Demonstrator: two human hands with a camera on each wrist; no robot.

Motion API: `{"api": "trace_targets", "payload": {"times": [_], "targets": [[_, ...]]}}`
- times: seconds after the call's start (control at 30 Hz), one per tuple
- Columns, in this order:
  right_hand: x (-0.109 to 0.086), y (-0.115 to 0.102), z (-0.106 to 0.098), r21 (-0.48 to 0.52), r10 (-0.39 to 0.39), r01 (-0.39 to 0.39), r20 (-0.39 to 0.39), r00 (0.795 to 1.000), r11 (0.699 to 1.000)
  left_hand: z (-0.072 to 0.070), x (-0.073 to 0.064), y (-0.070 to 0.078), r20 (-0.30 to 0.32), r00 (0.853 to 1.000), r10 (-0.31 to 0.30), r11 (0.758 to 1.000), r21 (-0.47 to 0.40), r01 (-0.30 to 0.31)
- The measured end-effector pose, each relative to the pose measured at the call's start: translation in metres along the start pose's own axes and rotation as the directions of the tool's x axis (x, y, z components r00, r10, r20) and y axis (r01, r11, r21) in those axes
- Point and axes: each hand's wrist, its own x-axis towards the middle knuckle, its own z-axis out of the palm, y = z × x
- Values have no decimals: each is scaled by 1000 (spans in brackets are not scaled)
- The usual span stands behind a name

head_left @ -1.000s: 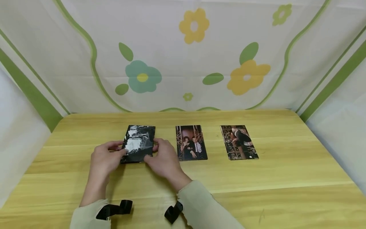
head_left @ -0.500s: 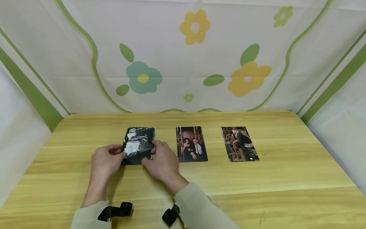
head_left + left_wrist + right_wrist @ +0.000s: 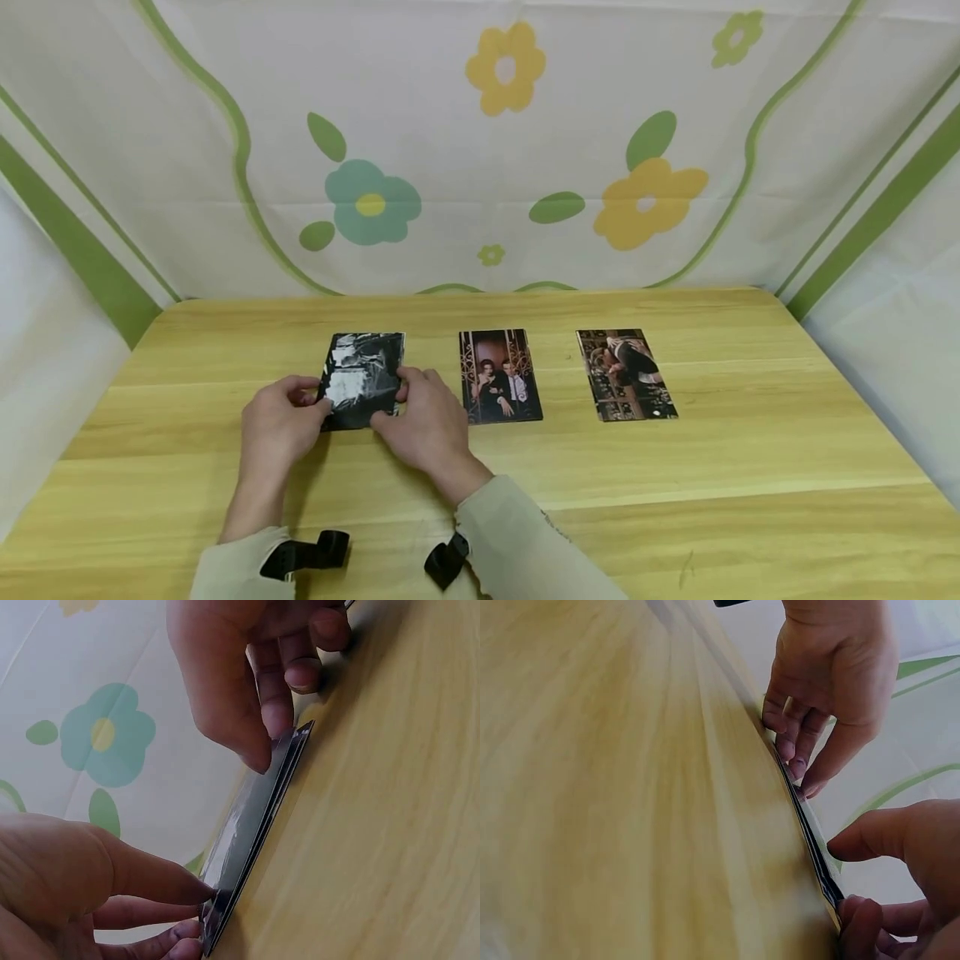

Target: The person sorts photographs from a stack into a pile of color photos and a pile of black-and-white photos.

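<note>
A stack of glossy photo cards (image 3: 358,379), with a black-and-white picture on top, lies on the table's left half. My left hand (image 3: 281,421) pinches its left edge, thumb on the top card and fingers along the side. At the opposite edge my right hand (image 3: 427,421) holds the stack between thumb and fingers. The left wrist view shows thin gaps between the card edges (image 3: 281,784). In the right wrist view, my right thumb (image 3: 866,836) sits close over the top face, and my right fingers are against the edge.
Right of the stack lies a card with two people in dark clothes (image 3: 501,379). Farther right is another card, with a bending figure (image 3: 628,375). A white flowered cloth (image 3: 450,150) stands behind the wooden table (image 3: 675,500). Black straps (image 3: 307,554) hang at both wrists.
The stack has shifted slightly toward me, and the offset cards at its far edge now look more even. My right hand has moved a little left with its edge; the other cards stay put.
</note>
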Motion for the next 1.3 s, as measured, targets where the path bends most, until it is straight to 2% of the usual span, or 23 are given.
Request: {"api": "trace_targets", "payload": {"times": [0.13, 0.27, 0.33, 0.47, 0.57, 0.67, 0.77, 0.9, 1.07, 1.3], "targets": [[0, 1, -2, 7, 0, 0, 5, 1000, 1000, -1, 1, 0, -2, 1000, 1, 1000, 4, -1], [-2, 3, -7, 91, 0, -3, 28, 1000, 996, -2, 0, 1, 8, 1000, -14, 1000, -7, 14], [-5, 5, -12, 135, -26, 21, 38, 999, 991, -3, -2, 3, 6, 1000, -27, 999, -27, 27], [-13, 14, -31, 188, -124, 117, 26, 992, 975, -5, -7, 11, -13, 1000, -27, 997, -71, 26], [-16, 24, -52, 203, -178, 180, -27, 984, 962, -3, -11, 21, -37, 999, 19, 996, -88, -22], [-16, 36, -74, 234, -167, 185, -92, 982, 955, 3, -18, 32, -47, 996, 82, 989, -116, -87], [-18, 50, -95, 266, -115, 152, -150, 982, 952, 13, -27, 47, -38, 988, 149, 976, -153, -153], [-21, 73, -114, 287, 9, 50, -202, 979, 957, 32, -38, 66, 34, 975, 218, 956, -211, -206], [-23, 96, -122, 287, 117, -55, -203, 972, 956, 61, -48, 82, 148, 962, 228, 943, -278, -181], [-20, 115, -120, 184, 138, -108, -160, 977, 977, 96, -53, 86, 237, 943, 235, 952, -251, -174]]}}
